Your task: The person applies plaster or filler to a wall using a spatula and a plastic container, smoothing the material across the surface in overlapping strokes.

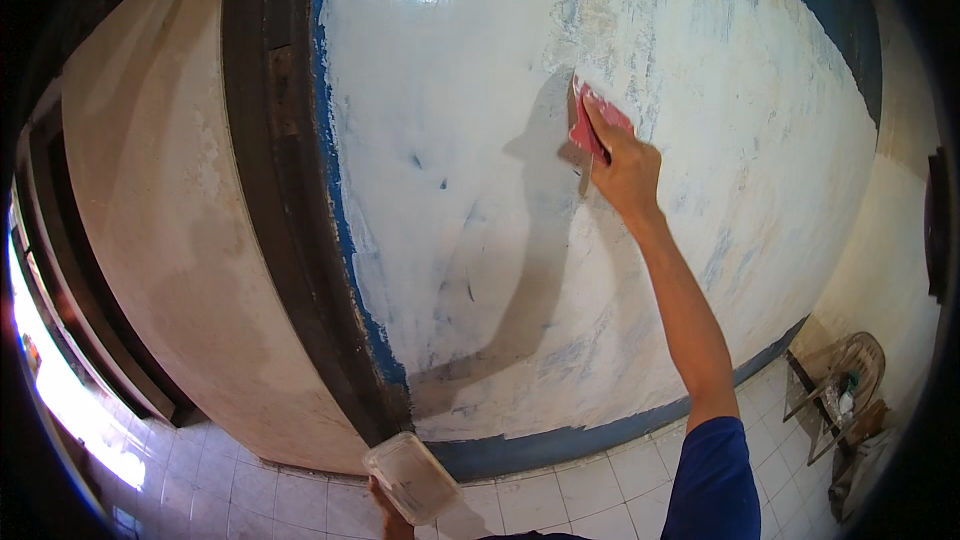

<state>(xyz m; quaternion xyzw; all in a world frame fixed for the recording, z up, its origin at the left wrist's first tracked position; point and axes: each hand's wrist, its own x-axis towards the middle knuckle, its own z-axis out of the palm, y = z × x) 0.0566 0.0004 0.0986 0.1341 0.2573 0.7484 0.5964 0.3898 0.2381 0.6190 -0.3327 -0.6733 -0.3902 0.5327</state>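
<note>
My right hand (627, 168) is raised at arm's length, its fingers closed round a pinkish-red putty spreader (601, 122). White paste clings to the spreader's upper edge, which lies against the wall (450, 210). That wall is coated in uneven white filler, with blue-grey streaks and patches showing through. Low at the bottom, my left hand (388, 512) grips a shallow rectangular plastic tub (412, 478), tilted and whitish inside. Part of this hand is hidden behind the tub. My arm's shadow falls across the wall left of the spreader.
A dark wooden post (290, 190) stands at the wall's left edge, beside a beige panel (160, 190). Blue paint borders the wall's foot. Pale tiles (590, 490) cover the floor. At the right, a chair (850, 380) holds small items. Bright light enters at far left.
</note>
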